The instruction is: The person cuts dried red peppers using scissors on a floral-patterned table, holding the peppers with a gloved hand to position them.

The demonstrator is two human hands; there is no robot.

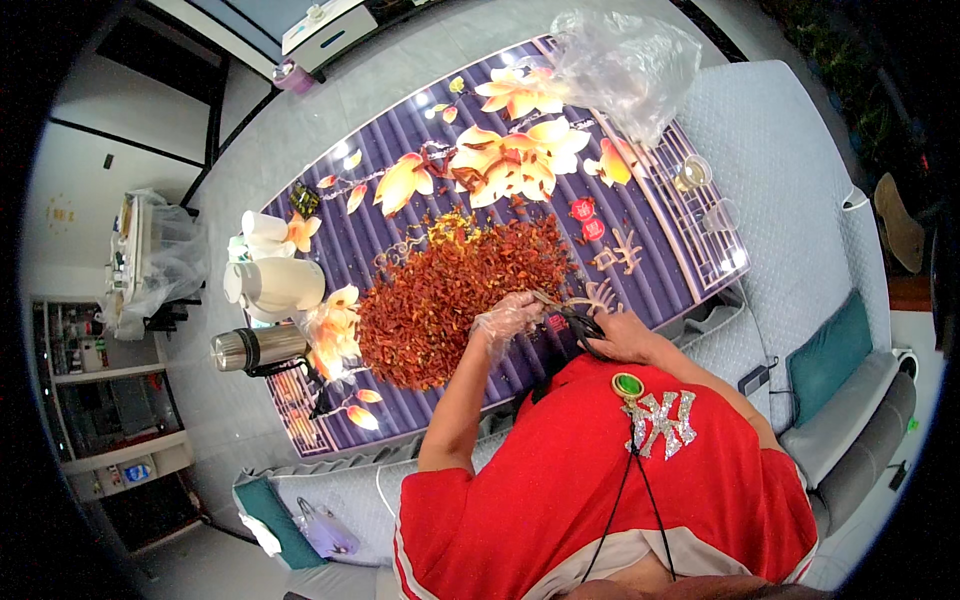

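Observation:
A large heap of cut dried red chili pieces (450,300) lies on a table with a purple floral cover (420,416). My left hand (511,315), in a clear plastic glove, is at the heap's near right edge, fingers drawn together; what they hold is too small to tell. My right hand (621,337) is bare and grips the black handles of scissors (583,324), whose blades point left towards my left fingertips. Yellow bits (454,227) lie at the heap's far side. Several longer dried chilies (469,176) are scattered beyond it on the printed flowers.
A pale jug (289,285), a steel thermos (259,347) and a white paper roll (264,225) stand at the left. A clear plastic bag (630,67) covers the far right corner. Clear cups (694,172) are near the right edge, beside a grey sofa (780,150).

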